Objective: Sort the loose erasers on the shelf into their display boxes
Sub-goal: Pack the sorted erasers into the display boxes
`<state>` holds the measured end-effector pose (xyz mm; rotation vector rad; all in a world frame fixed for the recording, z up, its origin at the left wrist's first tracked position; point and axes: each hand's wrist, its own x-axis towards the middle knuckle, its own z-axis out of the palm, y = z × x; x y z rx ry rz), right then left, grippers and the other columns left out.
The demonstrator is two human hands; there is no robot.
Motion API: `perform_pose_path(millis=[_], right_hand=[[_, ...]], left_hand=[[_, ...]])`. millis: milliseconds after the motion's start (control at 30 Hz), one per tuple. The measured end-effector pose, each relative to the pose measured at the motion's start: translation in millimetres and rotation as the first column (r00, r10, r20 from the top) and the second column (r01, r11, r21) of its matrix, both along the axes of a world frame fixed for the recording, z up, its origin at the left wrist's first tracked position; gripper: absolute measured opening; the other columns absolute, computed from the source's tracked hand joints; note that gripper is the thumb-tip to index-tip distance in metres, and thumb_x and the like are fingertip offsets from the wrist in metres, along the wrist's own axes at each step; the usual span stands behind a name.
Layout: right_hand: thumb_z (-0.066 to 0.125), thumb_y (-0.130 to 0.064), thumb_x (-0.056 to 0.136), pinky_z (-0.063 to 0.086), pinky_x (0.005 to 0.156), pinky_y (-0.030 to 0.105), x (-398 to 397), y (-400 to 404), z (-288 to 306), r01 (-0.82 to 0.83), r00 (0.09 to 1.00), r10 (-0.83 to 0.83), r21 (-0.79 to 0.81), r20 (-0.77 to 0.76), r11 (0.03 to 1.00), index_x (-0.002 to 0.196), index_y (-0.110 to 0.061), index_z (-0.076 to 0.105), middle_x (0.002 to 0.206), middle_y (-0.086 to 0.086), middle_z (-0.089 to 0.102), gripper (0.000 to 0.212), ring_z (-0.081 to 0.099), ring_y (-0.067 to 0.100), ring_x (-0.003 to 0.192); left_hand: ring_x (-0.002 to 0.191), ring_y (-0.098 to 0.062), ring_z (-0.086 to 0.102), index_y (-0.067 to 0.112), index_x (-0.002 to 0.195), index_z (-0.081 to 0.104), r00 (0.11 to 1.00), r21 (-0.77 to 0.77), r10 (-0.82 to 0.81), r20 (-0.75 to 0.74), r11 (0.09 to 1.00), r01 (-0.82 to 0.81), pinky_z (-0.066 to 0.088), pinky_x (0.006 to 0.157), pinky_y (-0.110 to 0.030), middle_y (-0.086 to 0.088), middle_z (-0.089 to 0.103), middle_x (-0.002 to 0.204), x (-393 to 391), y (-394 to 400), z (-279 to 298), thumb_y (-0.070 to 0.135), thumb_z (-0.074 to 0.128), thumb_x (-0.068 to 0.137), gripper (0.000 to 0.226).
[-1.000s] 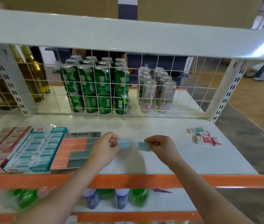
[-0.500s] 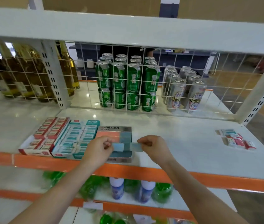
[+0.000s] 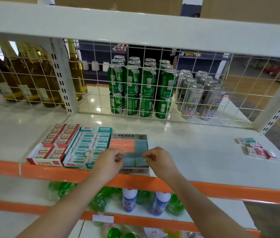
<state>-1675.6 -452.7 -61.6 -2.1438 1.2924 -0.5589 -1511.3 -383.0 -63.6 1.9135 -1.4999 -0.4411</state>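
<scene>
Three display boxes sit side by side at the shelf's front left: a red box, a teal box and a grey box holding orange and blue erasers. My left hand pinches a blue eraser by its left edge. My right hand pinches a second blue eraser by its right edge. Both erasers lie side by side at the front row of the grey box. A small pile of loose erasers, red and teal, lies at the shelf's right end.
The white shelf has an orange front lip. A wire grid backs it, with green cans, silver cans and yellow bottles behind. Bottles stand on the shelf below.
Both hands carried the two blue erasers left across the shelf to the grey box and lowered them into its front row. The view followed to the left.
</scene>
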Motion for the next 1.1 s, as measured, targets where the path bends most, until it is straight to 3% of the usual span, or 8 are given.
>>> perform_pose_path(millis=[200, 333, 567, 800, 933, 1100], right_hand=[[0.056, -0.012, 0.088, 0.031, 0.075, 0.011, -4, 3, -2, -0.096, 0.991, 0.086, -0.101, -0.101, 0.990, 0.112, -0.012, 0.065, 0.110, 0.004, 0.055, 0.025, 0.046, 0.009, 0.088], [0.056, -0.012, 0.088, 0.036, 0.080, 0.016, -3, 4, 2, -0.160, 0.978, 0.142, -0.120, -0.152, 0.980, 0.111, -0.010, 0.065, 0.111, 0.005, 0.056, 0.024, 0.053, 0.017, 0.098], [0.053, -0.012, 0.089, 0.035, 0.075, 0.017, 3, 6, -1, -0.190, 0.962, 0.139, -0.211, -0.236, 0.959, 0.102, -0.009, 0.068, 0.106, 0.006, 0.058, 0.021, 0.053, 0.019, 0.100], [0.057, -0.014, 0.087, 0.037, 0.076, 0.018, -5, 7, -1, -0.167, 0.969, 0.123, -0.203, -0.214, 0.965, 0.096, -0.009, 0.070, 0.103, 0.006, 0.060, 0.016, 0.055, 0.019, 0.098], [0.058, -0.019, 0.088, 0.038, 0.080, 0.017, -21, 4, 2, -0.109, 0.978, 0.076, -0.169, -0.193, 0.980, 0.105, -0.015, 0.067, 0.107, 0.001, 0.059, 0.020, 0.054, 0.016, 0.099], [0.059, -0.016, 0.087, 0.037, 0.077, 0.017, -66, -6, 5, 0.011, 0.979, -0.040, -0.142, -0.199, 0.990, 0.108, -0.015, 0.066, 0.101, 0.001, 0.061, 0.023, 0.054, 0.012, 0.089]], left_hand=[[0.095, -0.005, 0.051, 0.018, 0.114, 0.064, 0.974, 0.011, -0.091, 0.208, 0.996, 0.091, 0.040, 0.086, -0.016, 0.006, 0.056, 0.108, 4, 5, -1, 0.024, 0.056, 0.090, 0.026], [0.102, -0.006, 0.049, 0.022, 0.121, 0.059, 0.939, 0.041, -0.169, 0.300, 0.986, 0.165, 0.039, 0.089, -0.019, 0.008, 0.054, 0.109, 8, 8, 0, 0.034, 0.053, 0.091, 0.033], [0.103, -0.006, 0.045, 0.023, 0.128, 0.054, 0.887, 0.071, -0.249, 0.388, 0.968, 0.241, 0.035, 0.086, -0.017, 0.010, 0.047, 0.104, 9, 6, 4, 0.041, 0.050, 0.092, 0.040], [0.101, -0.008, 0.048, 0.024, 0.118, 0.061, 0.900, 0.095, -0.257, 0.351, 0.966, 0.239, 0.042, 0.087, -0.023, 0.009, 0.052, 0.105, 9, 2, 5, 0.039, 0.052, 0.091, 0.033], [0.096, -0.009, 0.052, 0.024, 0.105, 0.064, 0.908, 0.096, -0.243, 0.341, 0.970, 0.223, 0.047, 0.085, -0.029, 0.008, 0.052, 0.103, 3, -5, 9, 0.034, 0.052, 0.091, 0.021], [0.096, -0.009, 0.056, 0.023, 0.106, 0.063, 0.901, 0.102, -0.309, 0.304, 0.951, 0.292, 0.048, 0.085, -0.031, 0.007, 0.056, 0.107, -28, -25, 18, 0.031, 0.051, 0.092, 0.020]])
